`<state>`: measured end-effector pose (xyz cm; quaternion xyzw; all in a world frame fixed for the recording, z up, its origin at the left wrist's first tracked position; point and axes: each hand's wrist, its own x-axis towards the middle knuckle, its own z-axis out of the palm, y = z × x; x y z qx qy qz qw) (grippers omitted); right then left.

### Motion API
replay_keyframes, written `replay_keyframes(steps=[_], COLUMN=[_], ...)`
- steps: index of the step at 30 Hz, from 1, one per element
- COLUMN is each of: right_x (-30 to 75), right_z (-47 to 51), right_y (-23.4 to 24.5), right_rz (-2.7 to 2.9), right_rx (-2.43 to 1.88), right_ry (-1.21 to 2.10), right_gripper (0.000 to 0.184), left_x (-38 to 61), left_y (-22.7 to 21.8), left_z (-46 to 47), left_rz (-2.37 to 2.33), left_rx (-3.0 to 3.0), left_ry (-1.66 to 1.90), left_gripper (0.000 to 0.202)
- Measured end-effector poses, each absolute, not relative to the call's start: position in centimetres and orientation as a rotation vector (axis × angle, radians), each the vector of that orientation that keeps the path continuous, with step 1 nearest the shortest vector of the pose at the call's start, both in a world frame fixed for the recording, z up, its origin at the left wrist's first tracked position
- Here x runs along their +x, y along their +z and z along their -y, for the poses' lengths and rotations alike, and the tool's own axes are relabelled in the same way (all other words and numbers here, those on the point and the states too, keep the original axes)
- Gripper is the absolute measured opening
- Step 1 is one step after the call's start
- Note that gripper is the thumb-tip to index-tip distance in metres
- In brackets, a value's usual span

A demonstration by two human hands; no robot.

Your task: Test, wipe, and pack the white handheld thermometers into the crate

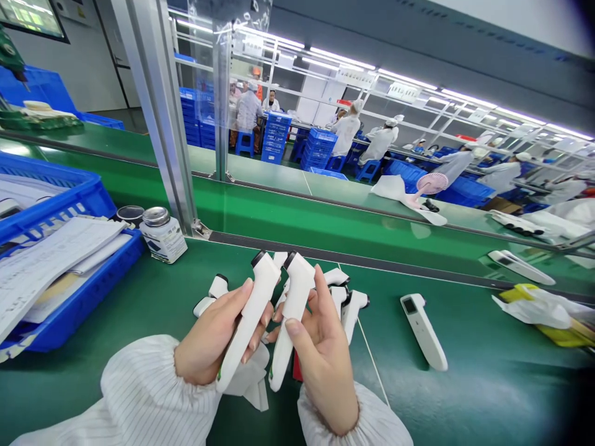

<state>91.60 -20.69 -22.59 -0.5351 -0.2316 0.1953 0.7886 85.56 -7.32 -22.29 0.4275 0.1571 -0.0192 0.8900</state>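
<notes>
My left hand is closed around a white handheld thermometer, its black tip pointing up and away. My right hand grips a second white thermometer right beside the first, held the same way. Both hands hover over the green table, above a white cloth. Behind them lies a small heap of several more white thermometers. One more thermometer lies alone, screen up, to the right of my right hand.
A blue crate with papers stands at the left, and a small labelled bottle by a metal post. A green conveyor runs behind. A pink fan, other thermometers and a yellow-and-white bag lie to the right. Workers in white sit far back.
</notes>
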Motion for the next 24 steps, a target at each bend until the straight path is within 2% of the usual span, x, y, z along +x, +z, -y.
replay_keyframes(steps=[5, 10, 14, 24], right_x=[91.5, 91.9, 92.4, 92.6], right_z=[20.3, 19.9, 19.7, 19.5], right_y=[-22.1, -21.7, -21.8, -21.8], right_rz=[0.335, 0.1, -0.058, -0.118], right_rx=[-1.115, -0.922, -0.855, -0.805], right_ry=[0.505, 0.761, 0.776, 0.789], right_gripper=[0.076, 0.043, 0.027, 0.028], left_x=[85.9, 86.2, 86.3, 86.4], left_y=[-22.4, -22.0, -22.1, -22.5], left_z=[7.2, 6.8, 6.5, 6.3], left_rz=[-0.319, -0.287, -0.344, -0.371], left_rx=[0.784, 0.456, 0.291, 0.215], left_ry=[-0.053, -0.192, -0.219, -0.208], left_gripper=[0.045, 0.031, 0.034, 0.036])
